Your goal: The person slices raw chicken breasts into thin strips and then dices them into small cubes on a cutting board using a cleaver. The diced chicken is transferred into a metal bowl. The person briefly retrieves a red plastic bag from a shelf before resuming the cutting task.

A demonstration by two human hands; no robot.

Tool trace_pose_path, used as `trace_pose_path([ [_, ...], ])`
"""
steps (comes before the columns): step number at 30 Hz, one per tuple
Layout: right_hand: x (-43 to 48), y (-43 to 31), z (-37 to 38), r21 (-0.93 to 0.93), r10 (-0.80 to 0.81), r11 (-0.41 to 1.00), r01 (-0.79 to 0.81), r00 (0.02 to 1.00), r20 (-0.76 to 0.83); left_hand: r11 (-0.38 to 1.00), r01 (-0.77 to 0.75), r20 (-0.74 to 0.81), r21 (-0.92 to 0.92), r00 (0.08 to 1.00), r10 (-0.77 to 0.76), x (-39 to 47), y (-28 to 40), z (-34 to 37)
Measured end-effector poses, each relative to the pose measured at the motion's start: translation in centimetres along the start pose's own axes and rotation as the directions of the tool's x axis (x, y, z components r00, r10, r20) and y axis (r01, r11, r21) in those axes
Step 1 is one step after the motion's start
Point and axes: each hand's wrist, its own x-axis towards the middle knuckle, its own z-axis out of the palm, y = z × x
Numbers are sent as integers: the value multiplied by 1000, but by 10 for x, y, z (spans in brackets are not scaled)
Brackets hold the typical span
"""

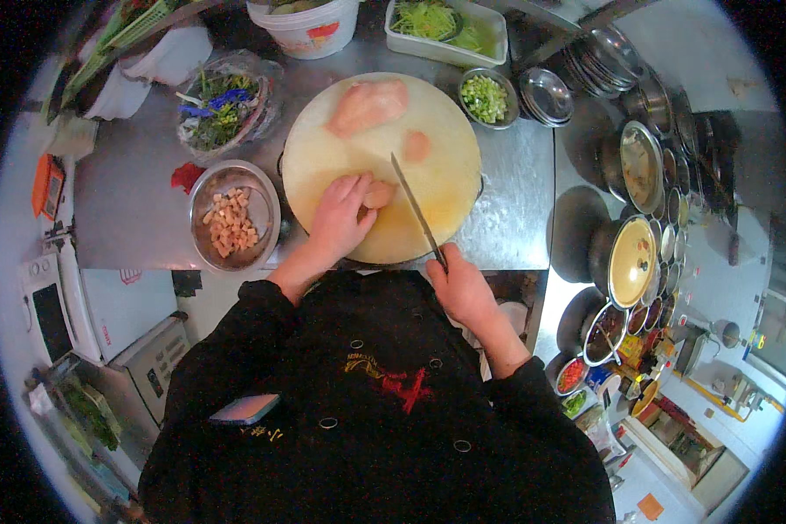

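Observation:
A round cutting board (432,177) lies on the steel counter before me. My left hand (344,213) rests on its near left part, with the fingers on a small piece of pale meat (378,194). In my right hand (462,285), at the board's near edge, is the handle of a kitchen knife (414,203); its blade points away over the board, just right of that piece. Farther back on the board lie a large slab of raw pale meat (372,105) and a small round piece (416,146). Left of the board, a steel bowl (272,216) holds diced meat (231,223).
A plastic-wrapped bowl of greens (219,111) stands at the back left. Behind the board are a white bucket (308,33) and a white tub of shredded greens (426,51). A bowl of chopped greens (488,98) and stacked steel dishes (547,97) stand back right; lidded pots (631,262) farther right.

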Motion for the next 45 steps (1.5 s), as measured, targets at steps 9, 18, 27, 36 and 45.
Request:
trace_pose_path([
  [9,7,-13,18,30,-46,999,44,996,81,986,50,-44,-160,997,-58,-15,-6,14],
  [18,8,-7,26,55,-86,995,83,995,49,966,203,37,-158,979,-200,-31,-9,-10],
  [27,12,-7,16,98,15,995,-23,996,87,992,16,-4,-126,1000,-17,-15,-10,-13],
  [36,-27,-34,-8,-92,22,996,-9,990,139,990,-63,21,-122,998,66,-9,-21,0],
  [45,7,-29,17,-112,17,994,0,988,151,992,-32,44,-124,998,38,-8,-17,-2],
])
